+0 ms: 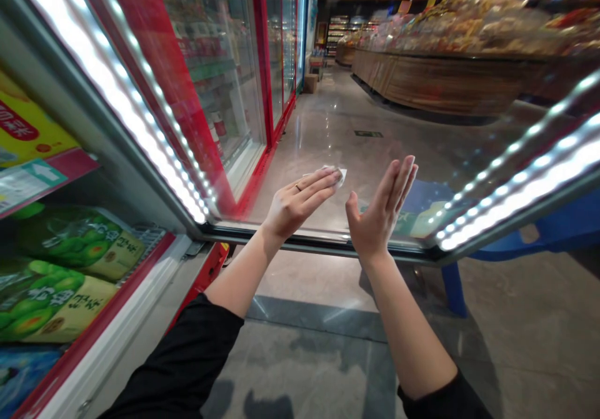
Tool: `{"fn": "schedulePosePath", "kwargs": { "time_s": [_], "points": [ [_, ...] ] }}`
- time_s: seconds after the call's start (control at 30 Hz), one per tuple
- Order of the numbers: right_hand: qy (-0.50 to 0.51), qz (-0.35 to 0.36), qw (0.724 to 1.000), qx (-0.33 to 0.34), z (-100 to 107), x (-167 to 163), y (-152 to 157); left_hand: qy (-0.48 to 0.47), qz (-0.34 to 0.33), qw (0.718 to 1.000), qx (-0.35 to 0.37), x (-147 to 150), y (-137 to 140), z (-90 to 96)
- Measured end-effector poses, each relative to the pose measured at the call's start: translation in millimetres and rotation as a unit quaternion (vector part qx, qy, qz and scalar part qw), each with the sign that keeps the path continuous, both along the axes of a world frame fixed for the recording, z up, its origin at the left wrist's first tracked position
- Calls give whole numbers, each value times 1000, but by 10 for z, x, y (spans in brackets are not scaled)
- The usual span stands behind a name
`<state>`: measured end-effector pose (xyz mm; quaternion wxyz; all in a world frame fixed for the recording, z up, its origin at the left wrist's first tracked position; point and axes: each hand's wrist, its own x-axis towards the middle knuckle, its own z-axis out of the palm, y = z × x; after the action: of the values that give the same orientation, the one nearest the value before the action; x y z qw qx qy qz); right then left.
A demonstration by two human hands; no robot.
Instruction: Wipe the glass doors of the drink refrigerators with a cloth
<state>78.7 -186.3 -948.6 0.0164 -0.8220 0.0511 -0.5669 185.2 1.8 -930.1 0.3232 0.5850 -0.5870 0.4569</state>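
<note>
An opened glass cooler door (323,244) spans the view in front of me, its glass framed by bright LED strips at both sides. Against the lower part of the pane, my left hand (300,199) presses a small white wipe (344,174) under its closed-together fingers; most of the wipe is hidden. A ring is on one finger. To its right, my right hand (380,216) is raised with fingers stretched out and the thumb apart, holding nothing. It is close to the glass, but I cannot tell whether it touches.
Cooler shelves on the left hold green packages (70,294) and a yellow package (28,119). A blue plastic stool (529,237) stands right, beyond the door. Through the glass are red-framed coolers (269,62) and a wooden display counter (422,81) heaped with packaged goods.
</note>
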Motion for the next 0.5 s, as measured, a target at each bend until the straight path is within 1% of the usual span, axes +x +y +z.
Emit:
{"fn": "schedulePosePath", "kwargs": {
  "time_s": [0.07, 0.13, 0.2, 0.33, 0.4, 0.5],
  "points": [
    [-6, 3, 1000, -3, 23, 67, 50, 21, 2, 999, -39, -12, -115, 57],
    [-1, 10, 1000, -8, 46, 123, 77, 29, 1, 999, -39, -17, -149, 54],
    [11, 21, 1000, -15, 63, 151, 88, 19, -1, 1000, -13, -16, -78, -5],
    [29, 42, 998, -32, 58, 123, 94, -22, -4, 999, 34, 1, 212, -123],
    [36, 50, 997, -37, 47, 102, 111, -38, -1, 998, 45, 29, 303, -102],
    [53, 57, 996, -42, 51, 109, 180, -30, 15, 999, 16, 101, 312, 9]
  ]
}}
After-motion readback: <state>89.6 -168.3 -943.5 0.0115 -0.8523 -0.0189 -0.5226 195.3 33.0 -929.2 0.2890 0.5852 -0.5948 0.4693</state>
